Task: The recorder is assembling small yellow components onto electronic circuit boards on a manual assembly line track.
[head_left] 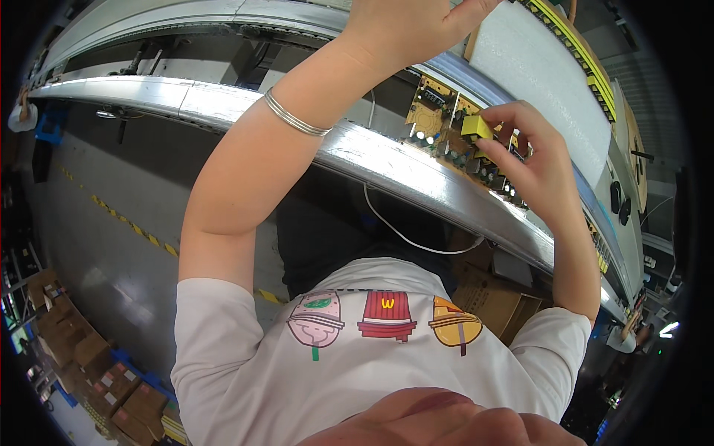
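Note:
My right hand pinches a yellow block-shaped transformer between thumb and fingers. It is over a row of tan circuit boards that carry dark, silver and white parts. Whether the transformer touches the board below it, I cannot tell. My left hand reaches past the rail at the upper edge. Its thumb stretches to the right, while the other fingers are cut off by the picture's edge. Several thin silver bangles circle my left forearm.
A shiny metal rail runs along the line in front of me. Beyond the boards lies a white foam-like sheet, with a row of yellow parts behind it. A white cable hangs below the rail. Cardboard boxes stand at the lower left.

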The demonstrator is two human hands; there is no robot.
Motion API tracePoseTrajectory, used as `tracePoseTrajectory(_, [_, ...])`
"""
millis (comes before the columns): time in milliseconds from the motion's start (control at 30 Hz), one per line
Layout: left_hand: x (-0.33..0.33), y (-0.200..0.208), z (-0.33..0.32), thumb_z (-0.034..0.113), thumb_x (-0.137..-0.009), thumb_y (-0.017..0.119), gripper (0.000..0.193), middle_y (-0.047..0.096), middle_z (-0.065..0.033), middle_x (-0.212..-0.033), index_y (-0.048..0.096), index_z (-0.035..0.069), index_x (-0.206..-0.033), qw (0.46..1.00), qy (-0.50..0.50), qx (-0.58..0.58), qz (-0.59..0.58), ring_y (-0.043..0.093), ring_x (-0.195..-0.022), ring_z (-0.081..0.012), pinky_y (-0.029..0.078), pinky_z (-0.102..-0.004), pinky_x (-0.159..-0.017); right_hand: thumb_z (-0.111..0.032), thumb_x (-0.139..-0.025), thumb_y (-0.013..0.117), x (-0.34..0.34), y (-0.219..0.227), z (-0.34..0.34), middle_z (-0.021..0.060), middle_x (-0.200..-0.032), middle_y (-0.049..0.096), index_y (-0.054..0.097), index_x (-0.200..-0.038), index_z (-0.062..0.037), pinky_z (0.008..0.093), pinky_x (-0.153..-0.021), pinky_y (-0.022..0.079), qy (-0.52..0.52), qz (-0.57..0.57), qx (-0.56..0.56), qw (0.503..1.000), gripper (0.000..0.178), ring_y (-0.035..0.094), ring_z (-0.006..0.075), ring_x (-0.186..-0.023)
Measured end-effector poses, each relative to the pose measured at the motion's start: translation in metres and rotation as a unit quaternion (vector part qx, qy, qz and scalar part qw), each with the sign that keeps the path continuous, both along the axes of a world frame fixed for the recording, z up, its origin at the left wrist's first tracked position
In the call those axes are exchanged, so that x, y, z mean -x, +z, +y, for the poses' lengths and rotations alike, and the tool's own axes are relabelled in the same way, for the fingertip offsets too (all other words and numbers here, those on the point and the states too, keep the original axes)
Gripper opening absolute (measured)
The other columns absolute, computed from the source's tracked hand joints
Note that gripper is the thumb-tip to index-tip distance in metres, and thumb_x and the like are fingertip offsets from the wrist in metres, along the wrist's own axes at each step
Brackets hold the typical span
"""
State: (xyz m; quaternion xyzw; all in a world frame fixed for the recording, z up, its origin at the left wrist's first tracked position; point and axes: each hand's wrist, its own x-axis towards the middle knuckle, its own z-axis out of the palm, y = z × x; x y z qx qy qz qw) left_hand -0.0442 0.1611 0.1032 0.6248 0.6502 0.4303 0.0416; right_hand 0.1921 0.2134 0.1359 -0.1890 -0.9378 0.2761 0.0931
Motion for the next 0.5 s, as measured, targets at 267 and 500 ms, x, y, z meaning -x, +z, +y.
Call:
tracePoseTrajectory(267, [-0.0023, 0.0019, 0.0028, 0.029, -0.102, 0.053, 0.036, 0.069, -0.0078, -0.076, 0.068, 0.004, -0.08, 0.997, -0.002, -0.048, 0.061, 0.062, -0.07, -0.023, 0.048, -0.0322, -0.068, -0.007, -0.086, 0.072, -0.0052, -0.0101, -0.0036, 0.0068, -0.101, 0.064, 0.07, -0.108, -0.0006, 0.0274, -0.073, 0.045, -0.007, -0.054, -0.043, 0.998, 0.023, 0.056, 0.0166, -0.08])
tracePoseTrajectory(500, [-0.004, 0.0035, 0.0045, 0.029, -0.102, 0.053, 0.036, 0.068, -0.0078, -0.075, 0.067, 0.004, -0.079, 0.99, -0.005, -0.091, 0.112, 0.062, -0.07, -0.0229, 0.047, -0.0324, -0.067, -0.005, -0.085, 0.073, -0.007, -0.006, -0.009, 0.0074, -0.1, 0.064, 0.071, -0.109, 0.0014, 0.0302, -0.073, 0.048, -0.014, -0.083, -0.046, 0.995, 0.024, 0.058, 0.0189, -0.082])
